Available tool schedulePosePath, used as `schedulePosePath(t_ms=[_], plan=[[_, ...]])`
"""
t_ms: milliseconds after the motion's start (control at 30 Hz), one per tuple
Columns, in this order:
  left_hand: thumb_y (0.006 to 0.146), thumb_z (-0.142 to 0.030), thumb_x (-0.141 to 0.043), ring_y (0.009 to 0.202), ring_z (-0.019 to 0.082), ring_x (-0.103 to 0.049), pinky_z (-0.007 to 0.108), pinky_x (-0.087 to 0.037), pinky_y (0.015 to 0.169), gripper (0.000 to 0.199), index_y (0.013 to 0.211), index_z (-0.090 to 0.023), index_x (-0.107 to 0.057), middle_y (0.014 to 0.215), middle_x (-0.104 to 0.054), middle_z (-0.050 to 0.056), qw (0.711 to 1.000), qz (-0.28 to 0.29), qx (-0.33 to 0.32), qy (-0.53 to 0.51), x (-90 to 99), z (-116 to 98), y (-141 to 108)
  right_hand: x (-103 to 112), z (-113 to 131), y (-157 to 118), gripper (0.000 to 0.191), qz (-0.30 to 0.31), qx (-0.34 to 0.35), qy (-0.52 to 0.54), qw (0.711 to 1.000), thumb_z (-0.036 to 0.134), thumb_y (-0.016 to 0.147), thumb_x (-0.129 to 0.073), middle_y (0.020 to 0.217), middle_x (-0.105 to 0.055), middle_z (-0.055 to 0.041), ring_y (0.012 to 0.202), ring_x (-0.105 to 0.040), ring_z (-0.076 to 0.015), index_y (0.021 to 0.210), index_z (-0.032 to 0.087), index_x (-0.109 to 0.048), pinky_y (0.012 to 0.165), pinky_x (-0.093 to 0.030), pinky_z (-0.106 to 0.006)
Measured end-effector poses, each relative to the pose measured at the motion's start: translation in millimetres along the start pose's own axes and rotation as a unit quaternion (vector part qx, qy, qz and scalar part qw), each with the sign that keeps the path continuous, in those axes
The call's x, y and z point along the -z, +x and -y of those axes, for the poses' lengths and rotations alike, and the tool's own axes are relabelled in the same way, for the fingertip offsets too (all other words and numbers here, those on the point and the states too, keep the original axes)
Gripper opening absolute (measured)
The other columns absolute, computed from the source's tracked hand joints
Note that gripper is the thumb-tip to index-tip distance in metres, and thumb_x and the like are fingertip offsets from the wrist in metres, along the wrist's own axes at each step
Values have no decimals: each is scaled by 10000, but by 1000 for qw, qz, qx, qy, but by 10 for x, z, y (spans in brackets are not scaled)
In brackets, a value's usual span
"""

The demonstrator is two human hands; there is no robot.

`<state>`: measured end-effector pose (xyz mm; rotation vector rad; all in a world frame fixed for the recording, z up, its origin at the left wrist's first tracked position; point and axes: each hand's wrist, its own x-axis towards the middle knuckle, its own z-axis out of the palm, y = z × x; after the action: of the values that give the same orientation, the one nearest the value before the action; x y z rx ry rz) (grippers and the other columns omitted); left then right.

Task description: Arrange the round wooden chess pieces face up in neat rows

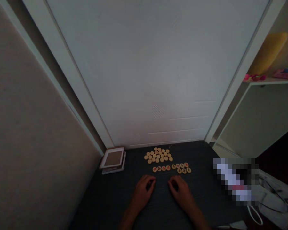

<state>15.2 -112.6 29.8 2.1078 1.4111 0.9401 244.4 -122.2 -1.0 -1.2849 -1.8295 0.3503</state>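
Observation:
Both hands rest on the dark table, a gap between them. My left hand (145,188) has its thumb and fingers curled round to meet at the tips, with no piece visible in it. In the same curled pose, my right hand (179,188) shows nothing between its fingertips. Just beyond my left hand lies a short row of round pieces with markings (163,168). Further right, beyond my right hand, are more marked pieces (182,165) in two rows. Behind them sits a cluster of plain-faced round wooden pieces (158,156).
Stacked frames or boxes (113,158) stand at the table's back left. A white panel (144,80) rises behind the table (158,214). To the right are a pixelated object (235,182), cables (278,195) and a shelf (271,81) with a yellow item (268,54).

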Motion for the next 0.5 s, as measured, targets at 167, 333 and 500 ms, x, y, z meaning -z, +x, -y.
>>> schedulePosePath(t_ms=[167, 333, 500], plan=[[942, -256, -571, 978, 226, -684, 384, -587, 878, 203, 1108, -274, -688, 1085, -715, 49, 999, -52, -6, 15, 101, 67, 146, -14, -22, 2, 177, -2, 3, 4, 1000, 333, 989, -525, 799, -682, -23, 710, -667, -187, 885, 239, -633, 662, -561, -284], [942, -210, -545, 1177, 248, -609, 472, -502, 1034, 289, 1215, -255, -629, 1233, -675, 59, 992, -65, -51, 97, 208, 280, 465, 3, -44, -11, 151, -18, 27, -18, 999, 292, 993, -514, 900, -698, -45, 840, -676, -214, 924, 245, -640, 760, -569, -334], [935, -186, -541, 1256, 257, -557, 492, -466, 1064, 371, 1302, -227, -576, 1336, -634, 75, 984, -55, -66, 153, 216, 476, 702, 36, -134, -14, 169, -129, 22, -106, 986, 280, 990, -505, 1097, -695, -104, 1065, -630, -289, 1042, 236, -659, 945, -499, -498]])
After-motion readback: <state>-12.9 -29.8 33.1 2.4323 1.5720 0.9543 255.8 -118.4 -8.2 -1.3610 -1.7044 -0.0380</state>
